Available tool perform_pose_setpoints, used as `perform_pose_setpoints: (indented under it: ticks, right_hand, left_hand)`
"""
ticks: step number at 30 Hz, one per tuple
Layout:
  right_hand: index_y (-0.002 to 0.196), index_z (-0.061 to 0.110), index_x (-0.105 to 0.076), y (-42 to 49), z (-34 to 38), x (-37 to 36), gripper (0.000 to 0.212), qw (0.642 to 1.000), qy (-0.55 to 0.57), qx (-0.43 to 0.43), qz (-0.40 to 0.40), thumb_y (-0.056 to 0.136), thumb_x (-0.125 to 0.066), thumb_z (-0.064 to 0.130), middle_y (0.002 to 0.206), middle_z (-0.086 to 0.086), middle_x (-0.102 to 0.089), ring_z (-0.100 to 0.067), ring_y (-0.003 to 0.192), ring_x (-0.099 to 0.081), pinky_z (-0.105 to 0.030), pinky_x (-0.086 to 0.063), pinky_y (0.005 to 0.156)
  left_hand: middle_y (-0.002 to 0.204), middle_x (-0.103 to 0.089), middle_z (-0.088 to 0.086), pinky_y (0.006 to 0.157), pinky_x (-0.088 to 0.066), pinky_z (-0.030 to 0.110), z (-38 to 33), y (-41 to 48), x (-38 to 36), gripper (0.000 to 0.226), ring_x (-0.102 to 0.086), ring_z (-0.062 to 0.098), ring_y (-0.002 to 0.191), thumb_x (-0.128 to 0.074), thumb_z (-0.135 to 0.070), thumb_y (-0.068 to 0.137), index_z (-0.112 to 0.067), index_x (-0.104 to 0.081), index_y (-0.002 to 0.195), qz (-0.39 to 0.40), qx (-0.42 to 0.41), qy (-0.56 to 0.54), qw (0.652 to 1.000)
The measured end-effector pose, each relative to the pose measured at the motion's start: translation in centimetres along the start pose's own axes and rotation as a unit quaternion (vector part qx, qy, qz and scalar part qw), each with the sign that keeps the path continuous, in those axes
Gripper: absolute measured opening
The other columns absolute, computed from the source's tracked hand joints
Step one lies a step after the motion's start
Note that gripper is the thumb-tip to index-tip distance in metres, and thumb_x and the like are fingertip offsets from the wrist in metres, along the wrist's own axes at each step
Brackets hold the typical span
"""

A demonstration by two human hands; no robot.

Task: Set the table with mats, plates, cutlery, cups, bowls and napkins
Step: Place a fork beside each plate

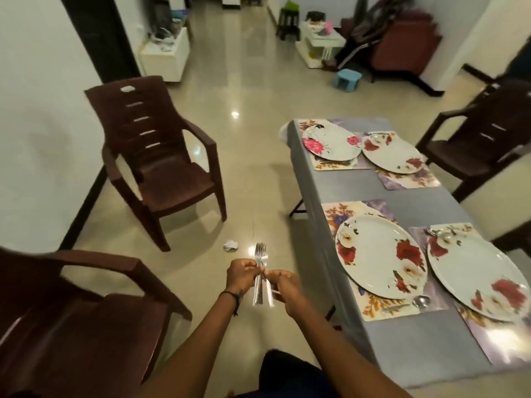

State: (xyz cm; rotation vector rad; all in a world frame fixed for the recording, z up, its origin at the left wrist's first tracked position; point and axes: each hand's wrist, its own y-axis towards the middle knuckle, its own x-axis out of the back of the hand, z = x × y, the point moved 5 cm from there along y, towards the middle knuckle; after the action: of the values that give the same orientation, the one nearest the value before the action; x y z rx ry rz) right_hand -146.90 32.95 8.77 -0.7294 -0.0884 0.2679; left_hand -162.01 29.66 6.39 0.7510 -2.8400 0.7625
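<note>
You're holding the forks (261,264) bunched in your left hand (240,275), tines pointing away, off the table (408,334) to its left. Right hand (287,285) fingers are pinching one handle; nearest mat (370,308) is lying rightward, right hand closer.

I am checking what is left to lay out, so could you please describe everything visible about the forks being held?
The forks are a small bunch of shiny metal ones, stacked lengthwise with tines pointing away from the person and flat handles toward them. They are held in the air over the tiled floor, left of the table, not touching it. The left hand grips the bunch at mid-length; the right hand pinches one handle. The exact count cannot be told.
</note>
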Motion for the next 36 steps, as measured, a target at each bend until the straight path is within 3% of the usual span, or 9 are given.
perform_pose_setpoints:
  ticks: [3, 5, 12, 17, 21, 26, 30, 33, 36]
  right_hand:
    - [0.092, 0.002, -0.073, 0.8, 0.5, 1.2, 0.012, 0.998, 0.036, 0.003, -0.046, 0.083, -0.074, 0.01, 0.077, -0.006, -0.075, -0.011, 0.06, -0.067, -0.025, -0.054, 0.058]
    - [0.093, 0.003, -0.072, 1.6, 1.3, 2.0, 0.014, 0.996, 0.062, -0.003, -0.065, 0.082, -0.074, 0.01, 0.076, -0.004, -0.075, -0.013, 0.064, -0.068, -0.027, -0.053, 0.063]
    - [0.094, 0.002, -0.072, 6.3, 4.0, 6.2, 0.013, 0.979, 0.136, 0.004, -0.15, 0.084, -0.07, 0.009, 0.067, -0.001, -0.07, -0.008, 0.055, -0.064, -0.022, -0.047, 0.058]
    - [0.092, 0.001, -0.071, 10.2, 7.1, 8.9, 0.009, 0.969, 0.17, 0.001, -0.18, 0.088, -0.065, 0.007, 0.055, 0.005, -0.065, -0.003, 0.042, -0.055, -0.018, -0.041, 0.044]
    - [0.087, 0.002, -0.071, 12.5, 10.4, 11.7, 0.008, 0.954, 0.199, 0.007, -0.225, 0.091, -0.064, 0.003, 0.058, 0.0, -0.065, -0.006, 0.042, -0.053, -0.019, -0.041, 0.043]
    - [0.086, 0.006, -0.073, 15.1, 11.4, 13.6, 0.007, 0.931, 0.23, -0.027, -0.281, 0.091, -0.068, 0.007, 0.07, -0.007, -0.065, -0.009, 0.046, -0.049, -0.021, -0.04, 0.043]
    - [0.083, 0.008, -0.076, 17.7, 12.5, 15.4, 0.013, 0.918, 0.219, -0.041, -0.328, 0.09, -0.065, 0.01, 0.072, -0.009, -0.068, -0.013, 0.049, -0.049, -0.022, -0.043, 0.045]
    - [0.085, 0.008, -0.076, 20.7, 14.0, 16.8, 0.013, 0.896, 0.22, -0.066, -0.38, 0.088, -0.063, 0.011, 0.075, -0.01, -0.071, -0.015, 0.054, -0.057, -0.022, -0.045, 0.047]
    - [0.083, 0.013, -0.073, 23.2, 15.6, 18.0, 0.012, 0.877, 0.201, -0.089, -0.427, 0.091, -0.065, 0.017, 0.081, -0.003, -0.071, -0.013, 0.066, -0.064, -0.02, -0.051, 0.056]
  left_hand:
    - [0.056, -0.064, 0.003, 0.068, -0.056, 0.041, -1.8, 1.2, -1.9, 0.021, -0.057, 0.015, 0.059, -0.077, -0.034, 0.064, -0.015, -0.068, 0.059, 0.053, -0.01, 0.029, 0.998]
    - [0.049, -0.05, -0.006, 0.063, -0.045, 0.032, -3.2, 2.6, -3.5, 0.026, -0.046, 0.013, 0.055, -0.076, -0.03, 0.068, -0.018, -0.061, 0.051, 0.08, -0.026, 0.047, 0.995]
    - [0.049, -0.045, -0.004, 0.059, -0.041, 0.03, -7.0, 9.3, -10.9, 0.023, -0.042, 0.015, 0.055, -0.07, -0.038, 0.052, -0.019, -0.058, 0.05, 0.179, -0.069, 0.119, 0.974]
    - [0.048, -0.055, -0.008, 0.059, -0.043, 0.028, -11.3, 14.1, -15.9, 0.023, -0.05, 0.01, 0.054, -0.075, -0.015, 0.07, -0.017, -0.063, 0.051, 0.246, -0.102, 0.191, 0.945]
    - [0.06, -0.068, 0.002, 0.06, -0.047, 0.03, -15.5, 16.5, -19.7, 0.009, -0.057, 0.011, 0.057, -0.074, -0.013, 0.074, -0.01, -0.073, 0.066, 0.301, -0.111, 0.198, 0.926]
    - [0.046, -0.057, -0.009, 0.048, -0.04, 0.014, -18.5, 17.8, -23.3, 0.03, -0.049, -0.003, 0.044, -0.068, 0.002, 0.079, -0.016, -0.062, 0.056, 0.362, -0.123, 0.211, 0.9]
    - [0.045, -0.053, -0.005, 0.048, -0.035, 0.018, -19.0, 21.9, -26.2, 0.035, -0.044, 0.003, 0.045, -0.072, -0.006, 0.078, -0.015, -0.056, 0.048, 0.39, -0.141, 0.23, 0.881]
    - [0.061, -0.069, 0.001, 0.052, -0.044, 0.021, -20.5, 25.6, -29.0, 0.018, -0.058, 0.009, 0.053, -0.073, -0.018, 0.08, -0.01, -0.071, 0.064, 0.427, -0.158, 0.281, 0.845]
    - [0.06, -0.067, 0.0, 0.053, -0.043, 0.021, -22.4, 28.3, -31.6, 0.023, -0.058, 0.009, 0.054, -0.072, -0.017, 0.082, -0.015, -0.069, 0.059, 0.455, -0.185, 0.293, 0.82]
